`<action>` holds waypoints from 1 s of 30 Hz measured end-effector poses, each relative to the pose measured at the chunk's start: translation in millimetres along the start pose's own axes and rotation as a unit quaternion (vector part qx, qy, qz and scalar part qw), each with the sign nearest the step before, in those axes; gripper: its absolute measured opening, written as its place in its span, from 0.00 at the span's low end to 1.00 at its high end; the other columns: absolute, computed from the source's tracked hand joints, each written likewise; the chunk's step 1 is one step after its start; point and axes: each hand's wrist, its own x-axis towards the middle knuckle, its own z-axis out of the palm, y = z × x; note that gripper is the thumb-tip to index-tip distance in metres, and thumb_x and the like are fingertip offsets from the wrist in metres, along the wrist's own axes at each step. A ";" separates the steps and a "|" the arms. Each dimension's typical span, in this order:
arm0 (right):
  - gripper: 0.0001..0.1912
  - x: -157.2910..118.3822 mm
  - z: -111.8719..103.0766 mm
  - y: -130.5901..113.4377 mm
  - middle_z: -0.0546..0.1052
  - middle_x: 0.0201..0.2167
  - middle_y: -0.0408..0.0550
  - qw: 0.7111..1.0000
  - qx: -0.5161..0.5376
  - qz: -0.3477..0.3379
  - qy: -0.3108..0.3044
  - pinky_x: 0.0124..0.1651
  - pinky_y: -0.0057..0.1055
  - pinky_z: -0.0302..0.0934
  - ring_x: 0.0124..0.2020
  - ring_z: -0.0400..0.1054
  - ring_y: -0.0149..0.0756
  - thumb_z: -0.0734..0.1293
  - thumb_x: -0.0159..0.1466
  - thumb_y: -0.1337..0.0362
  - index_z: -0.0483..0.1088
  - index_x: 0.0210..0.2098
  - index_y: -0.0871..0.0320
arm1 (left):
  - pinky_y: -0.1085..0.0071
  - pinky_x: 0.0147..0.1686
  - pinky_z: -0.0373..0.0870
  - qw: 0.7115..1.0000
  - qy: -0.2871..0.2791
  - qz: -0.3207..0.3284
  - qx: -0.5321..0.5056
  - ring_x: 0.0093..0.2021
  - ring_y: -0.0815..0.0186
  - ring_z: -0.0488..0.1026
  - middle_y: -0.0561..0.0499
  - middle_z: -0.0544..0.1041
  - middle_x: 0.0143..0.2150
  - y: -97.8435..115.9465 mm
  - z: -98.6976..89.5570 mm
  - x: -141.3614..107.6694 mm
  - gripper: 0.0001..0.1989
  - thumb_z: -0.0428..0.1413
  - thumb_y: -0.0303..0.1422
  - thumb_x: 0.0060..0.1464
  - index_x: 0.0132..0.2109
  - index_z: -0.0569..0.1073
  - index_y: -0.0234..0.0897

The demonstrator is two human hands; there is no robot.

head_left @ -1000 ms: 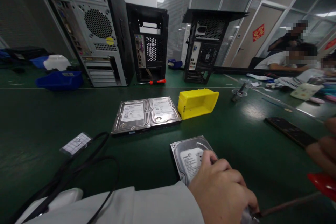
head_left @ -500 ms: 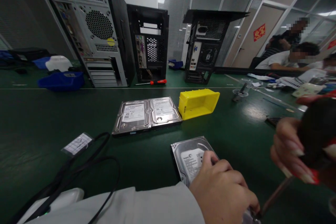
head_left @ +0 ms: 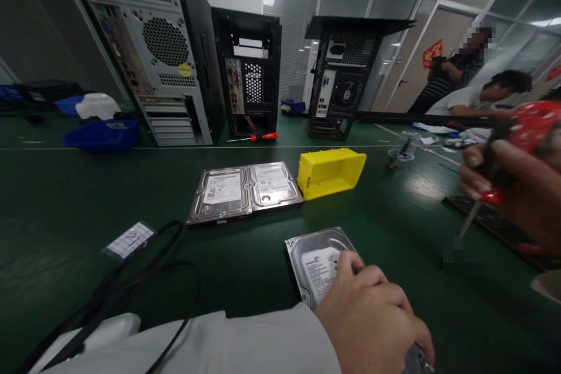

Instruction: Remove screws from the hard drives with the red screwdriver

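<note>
A silver hard drive [head_left: 309,266] with a white label lies on the green table in front of me. My left hand [head_left: 372,315] is curled over its right side and grips it, covering much of the drive; the thumb side rests on the label. A small metallic part of the drive shows beyond my fingers at the lower edge. To the right, my right hand [head_left: 526,181] is closed around the red and black handle of a screwdriver [head_left: 468,219]. Motion blurs that hand. The shaft slants down to the left, its tip held off the drive.
Two hard drives [head_left: 249,190] lie side by side behind, against a yellow bin [head_left: 331,175]. Computer cases [head_left: 249,70] stand at the back, a red-handled screwdriver [head_left: 263,137] before them. Black cables [head_left: 131,280] and a label bag [head_left: 130,239] lie left. A dark panel [head_left: 491,228] lies right; people sit beyond.
My right hand and the screwdriver have risen, the tip moving away from the drive's near end, up and to the right. My left hand and the drive have stayed put.
</note>
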 end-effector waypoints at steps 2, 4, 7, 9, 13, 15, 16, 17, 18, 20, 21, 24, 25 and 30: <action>0.24 3.0 7.3 4.7 0.68 0.32 0.51 0.998 0.047 0.037 -0.033 0.22 0.27 0.62 0.23 0.63 0.31 0.50 0.69 0.55 0.42 0.63 0.43 | 0.60 0.44 0.47 1.000 0.009 -0.011 -0.006 0.42 0.66 0.64 0.56 0.75 0.38 1.3 -0.9 0.3 0.10 0.51 0.39 0.57 0.39 0.75 0.42; 0.26 1.3 19.7 13.3 0.69 0.30 0.51 0.996 0.024 0.030 -0.082 0.20 0.27 0.62 0.22 0.64 0.32 0.56 0.66 0.52 0.49 0.61 0.47 | 0.60 0.45 0.47 1.000 0.017 -0.013 -0.009 0.42 0.66 0.64 0.56 0.74 0.37 1.8 -0.4 0.5 0.10 0.51 0.39 0.57 0.38 0.75 0.43; 0.26 -5.8 43.4 24.6 0.68 0.48 0.53 0.990 -0.032 -0.001 -0.139 0.40 0.36 0.69 0.40 0.69 0.41 0.58 0.65 0.49 0.53 0.60 0.49 | 0.61 0.45 0.47 1.000 0.012 -0.010 -0.013 0.43 0.66 0.65 0.56 0.74 0.38 1.3 0.4 0.4 0.10 0.53 0.39 0.55 0.38 0.75 0.42; 0.26 -10.7 58.4 28.0 0.64 0.54 0.52 0.984 -0.061 -0.017 -0.167 0.51 0.43 0.64 0.50 0.64 0.43 0.58 0.66 0.51 0.52 0.60 0.50 | 0.61 0.46 0.47 1.000 0.019 -0.012 -0.014 0.42 0.66 0.65 0.55 0.74 0.38 0.4 0.6 0.4 0.10 0.53 0.40 0.54 0.39 0.75 0.42; 0.26 -17.2 77.4 29.2 0.64 0.52 0.55 0.973 -0.114 -0.028 -0.201 0.45 0.41 0.67 0.45 0.66 0.39 0.59 0.67 0.54 0.53 0.60 0.57 | 0.60 0.48 0.48 0.999 0.013 -0.021 -0.024 0.43 0.65 0.66 0.55 0.74 0.40 -0.2 -1.8 0.9 0.11 0.54 0.40 0.53 0.41 0.75 0.42; 0.25 -18.6 82.1 29.6 0.65 0.50 0.54 0.970 -0.132 -0.033 -0.199 0.44 0.39 0.66 0.43 0.66 0.37 0.59 0.67 0.55 0.54 0.59 0.58 | 0.60 0.47 0.48 0.999 0.001 -0.027 -0.037 0.44 0.65 0.67 0.54 0.74 0.41 1.0 -5.1 1.1 0.12 0.55 0.42 0.52 0.41 0.75 0.42; 0.24 -18.9 83.7 29.9 0.65 0.49 0.54 0.970 -0.137 -0.037 -0.197 0.45 0.39 0.66 0.43 0.65 0.37 0.59 0.67 0.55 0.55 0.59 0.58 | 0.60 0.47 0.49 0.998 0.000 -0.033 -0.049 0.44 0.65 0.67 0.54 0.74 0.41 2.1 -7.1 1.1 0.13 0.56 0.43 0.51 0.41 0.75 0.42; 0.23 -19.0 85.0 30.1 0.65 0.49 0.54 0.970 -0.140 -0.042 -0.195 0.46 0.39 0.65 0.44 0.65 0.37 0.59 0.67 0.56 0.56 0.58 0.59 | 0.60 0.46 0.49 0.997 0.003 -0.038 -0.063 0.44 0.65 0.68 0.54 0.74 0.41 3.6 -9.4 1.2 0.14 0.56 0.44 0.50 0.40 0.75 0.42; 0.22 -19.0 86.0 30.3 0.65 0.49 0.54 0.970 -0.141 -0.046 -0.193 0.47 0.40 0.65 0.45 0.65 0.37 0.59 0.67 0.56 0.57 0.57 0.59 | 0.60 0.46 0.49 0.996 0.007 -0.045 -0.079 0.44 0.65 0.68 0.54 0.74 0.41 5.5 -11.9 1.2 0.14 0.57 0.45 0.49 0.40 0.75 0.41; 0.21 -18.9 87.2 30.3 0.65 0.49 0.54 0.970 -0.140 -0.049 -0.190 0.48 0.40 0.64 0.46 0.64 0.38 0.59 0.67 0.57 0.58 0.56 0.59 | 0.60 0.45 0.49 0.992 0.030 -0.062 -0.103 0.43 0.66 0.69 0.56 0.74 0.40 9.9 -17.9 1.8 0.14 0.57 0.45 0.49 0.38 0.75 0.41; 0.21 -19.0 87.5 30.1 0.65 0.50 0.54 0.971 -0.139 -0.050 -0.188 0.48 0.41 0.64 0.46 0.64 0.38 0.59 0.67 0.57 0.58 0.56 0.60 | 0.61 0.46 0.49 0.991 0.047 -0.069 -0.106 0.43 0.66 0.69 0.57 0.74 0.40 11.9 -21.7 2.4 0.12 0.57 0.44 0.50 0.37 0.75 0.42; 0.22 -18.8 87.2 28.7 0.65 0.50 0.54 0.973 -0.137 -0.050 -0.181 0.49 0.42 0.64 0.47 0.64 0.39 0.60 0.67 0.57 0.58 0.56 0.60 | 0.62 0.44 0.49 0.987 0.116 -0.081 -0.075 0.39 0.70 0.70 0.59 0.75 0.36 12.2 -37.2 5.7 0.09 0.56 0.41 0.53 0.34 0.76 0.42; 0.22 -18.3 86.6 27.9 0.65 0.50 0.54 0.973 -0.134 -0.051 -0.180 0.49 0.42 0.63 0.47 0.64 0.39 0.60 0.66 0.56 0.58 0.56 0.60 | 0.63 0.44 0.50 0.983 0.148 -0.091 -0.051 0.37 0.71 0.70 0.60 0.75 0.35 9.3 -43.7 6.9 0.09 0.55 0.40 0.54 0.32 0.75 0.41; 0.22 -6.6 79.3 21.8 0.64 0.51 0.54 0.982 -0.086 -0.059 -0.158 0.52 0.44 0.61 0.49 0.62 0.40 0.60 0.66 0.56 0.59 0.56 0.60 | 0.68 0.40 0.55 0.946 0.281 -0.138 0.083 0.38 0.71 0.69 0.59 0.74 0.36 -27.8 -78.6 7.0 0.10 0.51 0.37 0.58 0.32 0.73 0.40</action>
